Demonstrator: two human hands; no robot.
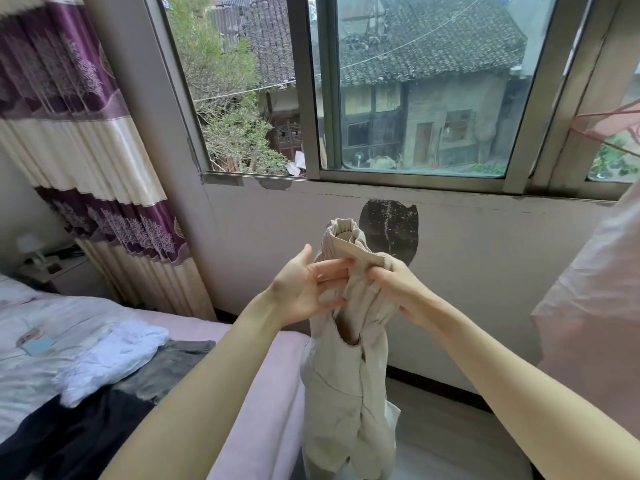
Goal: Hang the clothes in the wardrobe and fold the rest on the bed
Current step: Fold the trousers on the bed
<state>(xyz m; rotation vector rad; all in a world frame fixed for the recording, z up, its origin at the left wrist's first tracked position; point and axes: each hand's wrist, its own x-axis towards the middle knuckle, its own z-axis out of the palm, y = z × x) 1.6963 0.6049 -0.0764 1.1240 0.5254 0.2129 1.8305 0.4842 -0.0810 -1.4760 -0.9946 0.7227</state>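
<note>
The beige garment (pixel 348 386) runs off the bottom edge, so its lower end can't be seen. The right hand (pixel 398 289) has its fingertips buried in the bunched cloth, and the left hand (pixel 304 289) loses its fingertips behind the same fold. A pink garment (pixel 595 306) is cut off by the right edge. On the bed (pixel 270 393), a dark garment (pixel 69 434) slips out at the lower left. The nightstand (pixel 52 268) holds small, blurry items, possibly a lamp.
</note>
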